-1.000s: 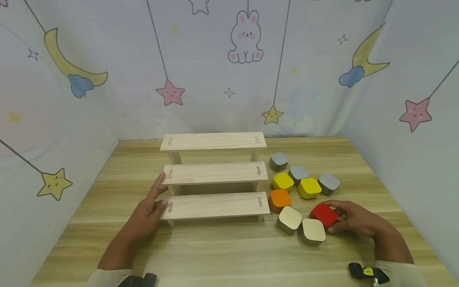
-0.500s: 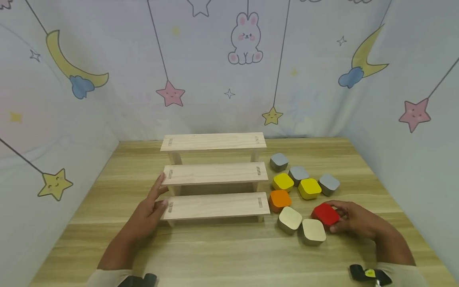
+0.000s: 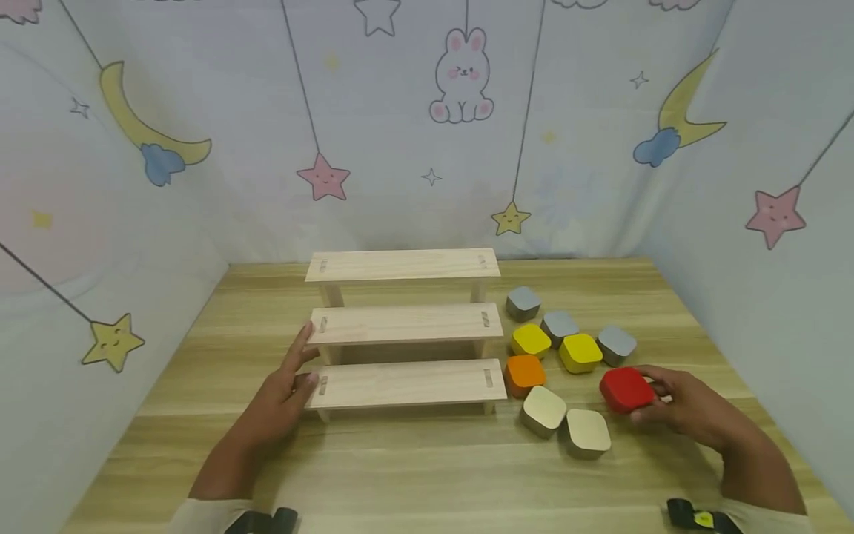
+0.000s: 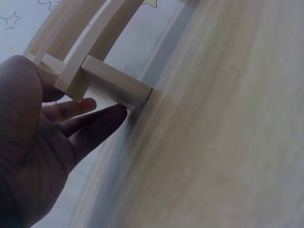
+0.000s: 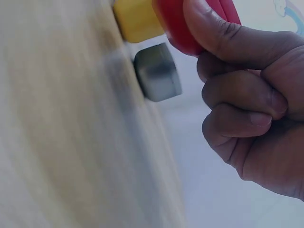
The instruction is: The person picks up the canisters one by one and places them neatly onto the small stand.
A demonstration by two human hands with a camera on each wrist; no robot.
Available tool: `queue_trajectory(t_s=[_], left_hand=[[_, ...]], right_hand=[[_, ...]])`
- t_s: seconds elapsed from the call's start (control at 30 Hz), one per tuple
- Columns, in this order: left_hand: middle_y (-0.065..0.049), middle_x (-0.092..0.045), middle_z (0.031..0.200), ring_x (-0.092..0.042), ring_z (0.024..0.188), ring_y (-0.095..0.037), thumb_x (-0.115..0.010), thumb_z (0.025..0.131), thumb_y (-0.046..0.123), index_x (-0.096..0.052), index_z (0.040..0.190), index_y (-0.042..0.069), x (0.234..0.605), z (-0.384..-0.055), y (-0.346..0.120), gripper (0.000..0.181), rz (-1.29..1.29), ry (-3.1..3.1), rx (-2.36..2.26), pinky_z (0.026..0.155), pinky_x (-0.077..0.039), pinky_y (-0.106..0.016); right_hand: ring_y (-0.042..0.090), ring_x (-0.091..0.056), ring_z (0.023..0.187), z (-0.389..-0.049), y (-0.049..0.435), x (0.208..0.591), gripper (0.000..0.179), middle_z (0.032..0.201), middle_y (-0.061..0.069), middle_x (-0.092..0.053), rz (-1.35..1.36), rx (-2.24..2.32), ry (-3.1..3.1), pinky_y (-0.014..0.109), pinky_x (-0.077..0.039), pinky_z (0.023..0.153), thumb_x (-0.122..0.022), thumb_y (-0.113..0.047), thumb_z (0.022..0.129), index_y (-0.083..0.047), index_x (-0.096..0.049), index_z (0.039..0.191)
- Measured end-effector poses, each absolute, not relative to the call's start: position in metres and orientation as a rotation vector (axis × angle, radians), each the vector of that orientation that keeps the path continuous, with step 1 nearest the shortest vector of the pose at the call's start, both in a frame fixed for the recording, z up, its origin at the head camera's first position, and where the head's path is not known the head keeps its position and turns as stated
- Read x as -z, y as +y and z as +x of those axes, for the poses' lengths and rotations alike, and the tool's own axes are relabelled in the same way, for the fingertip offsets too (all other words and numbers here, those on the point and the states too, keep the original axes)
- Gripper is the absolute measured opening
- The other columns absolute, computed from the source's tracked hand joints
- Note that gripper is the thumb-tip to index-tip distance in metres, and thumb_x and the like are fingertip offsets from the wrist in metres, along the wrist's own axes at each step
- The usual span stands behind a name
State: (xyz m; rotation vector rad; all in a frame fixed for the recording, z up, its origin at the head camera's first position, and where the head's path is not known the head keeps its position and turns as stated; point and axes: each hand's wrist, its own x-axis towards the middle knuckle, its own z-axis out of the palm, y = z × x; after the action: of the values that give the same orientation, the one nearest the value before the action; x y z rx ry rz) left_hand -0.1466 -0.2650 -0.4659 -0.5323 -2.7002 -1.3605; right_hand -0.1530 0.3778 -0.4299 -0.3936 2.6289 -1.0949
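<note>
A red block (image 3: 627,390) with rounded corners is pinched between the thumb and fingers of my right hand (image 3: 690,408). In the right wrist view the red block (image 5: 178,26) is lifted off the wooden surface, the other fingers curled below the thumb. My left hand (image 3: 276,400) touches the left end of a three-step wooden rack (image 3: 407,383), its index finger at the middle step and its thumb at the lowest. The left wrist view shows the lower fingers (image 4: 97,130) stretched beside the rack's leg (image 4: 116,83).
Right of the rack lie grey blocks (image 3: 617,345), yellow blocks (image 3: 580,352), an orange block (image 3: 525,375) and cream blocks (image 3: 588,433). A printed cloth (image 3: 400,111) hangs behind the wooden table (image 3: 414,475) and along both sides.
The right hand has raised the red block from beside the cream blocks and shifted it slightly right. My left hand keeps its place on the rack; the head view has shifted a little.
</note>
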Motion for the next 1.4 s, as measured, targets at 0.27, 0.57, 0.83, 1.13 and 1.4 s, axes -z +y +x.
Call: queue_trajectory(t_s=[0.27, 0.57, 0.83, 1.13, 1.4], left_hand=[[-0.035, -0.043, 0.165, -0.066, 0.132, -0.057, -0.046, 0.117, 0.011, 0.003, 0.178, 0.031, 0.467, -0.147, -0.264, 0.081, -0.529, -2.705, 1.376, 0.106, -0.057, -0.065], [-0.037, -0.042, 0.165, -0.066, 0.132, -0.058, -0.045, 0.117, 0.009, 0.003, 0.178, 0.027, 0.467, -0.146, -0.264, 0.08, -0.552, -2.685, 1.375, 0.105, -0.058, -0.065], [-0.036, -0.044, 0.165, -0.065, 0.133, -0.058, -0.046, 0.116, 0.009, 0.003, 0.178, 0.026, 0.467, -0.144, -0.262, 0.08, -0.512, -2.703, 1.35, 0.107, -0.056, -0.07], [-0.034, -0.042, 0.167, -0.064, 0.136, -0.058, -0.045, 0.117, 0.01, 0.003, 0.177, 0.032, 0.467, -0.145, -0.265, 0.081, -0.516, -2.705, 1.392, 0.108, -0.056, -0.068], [-0.035, -0.043, 0.165, -0.064, 0.135, -0.058, -0.045, 0.117, 0.01, 0.002, 0.178, 0.031, 0.467, -0.145, -0.265, 0.079, -0.533, -2.69, 1.406, 0.106, -0.058, -0.066]], right_hand=[[0.002, -0.058, 0.079, -0.146, 0.366, 0.41, 0.069, 0.117, 0.012, -0.079, -0.297, 1.084, 2.685, 0.025, -0.049, 0.063, -0.079, -0.017, 0.101, 0.007, -0.05, 0.158], [0.004, -0.042, 0.055, -0.145, 0.333, 0.385, 0.048, 0.073, -0.007, -0.049, -0.347, 1.196, 2.75, 0.025, -0.041, 0.047, -0.08, -0.02, 0.101, 0.0, -0.064, 0.141], [0.009, -0.041, 0.055, -0.16, 0.301, 0.356, 0.075, 0.076, 0.0, -0.054, -0.207, 1.232, 2.72, 0.026, -0.038, 0.049, -0.079, -0.026, 0.102, 0.006, -0.044, 0.161], [0.014, -0.051, 0.062, -0.174, 0.274, 0.338, 0.082, 0.091, 0.007, -0.068, -0.168, 1.267, 2.714, 0.027, -0.047, 0.055, -0.082, -0.038, 0.099, 0.001, -0.047, 0.162], [0.017, -0.055, 0.072, -0.192, 0.249, 0.319, 0.079, 0.118, 0.018, -0.078, -0.287, 1.233, 2.777, 0.028, -0.047, 0.057, -0.083, -0.039, 0.098, -0.003, -0.052, 0.162]])
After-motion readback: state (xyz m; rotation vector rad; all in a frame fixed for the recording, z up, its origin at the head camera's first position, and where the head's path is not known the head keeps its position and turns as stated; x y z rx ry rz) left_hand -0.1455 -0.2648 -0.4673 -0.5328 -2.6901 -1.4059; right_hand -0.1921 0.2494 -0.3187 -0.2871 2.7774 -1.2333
